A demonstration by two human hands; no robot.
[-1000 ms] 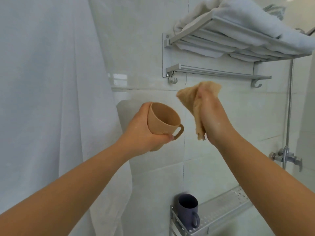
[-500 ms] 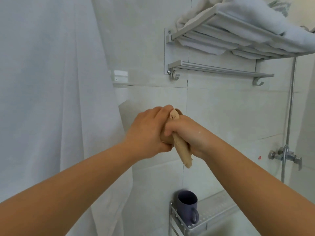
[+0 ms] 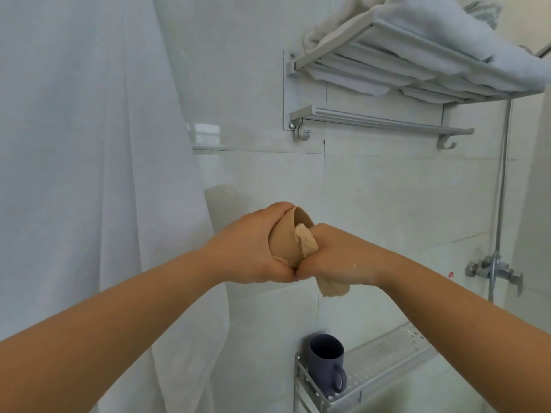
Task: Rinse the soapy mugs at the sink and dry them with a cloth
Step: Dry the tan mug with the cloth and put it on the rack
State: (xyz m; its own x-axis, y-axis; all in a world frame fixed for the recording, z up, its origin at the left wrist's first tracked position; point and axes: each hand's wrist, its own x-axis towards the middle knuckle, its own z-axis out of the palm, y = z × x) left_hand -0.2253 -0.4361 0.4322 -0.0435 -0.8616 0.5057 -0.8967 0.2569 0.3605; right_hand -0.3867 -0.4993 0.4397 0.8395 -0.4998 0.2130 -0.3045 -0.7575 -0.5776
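Left hand (image 3: pixel 250 251) wraps tan mug (image 3: pixel 286 239) by its body, right hand (image 3: pixel 337 254) bunches soft cloth (image 3: pixel 307 242) at rim — mug likely light, rigid, wet-slick — grip the wall firmly.

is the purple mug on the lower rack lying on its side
No, the purple mug stands upright at the left end of the metal rack, mouth up and handle toward the camera.

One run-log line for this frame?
step: drying | left hand: holds tan plastic mug | right hand: wipes rim with tan terry cloth | grey mug: on shelf
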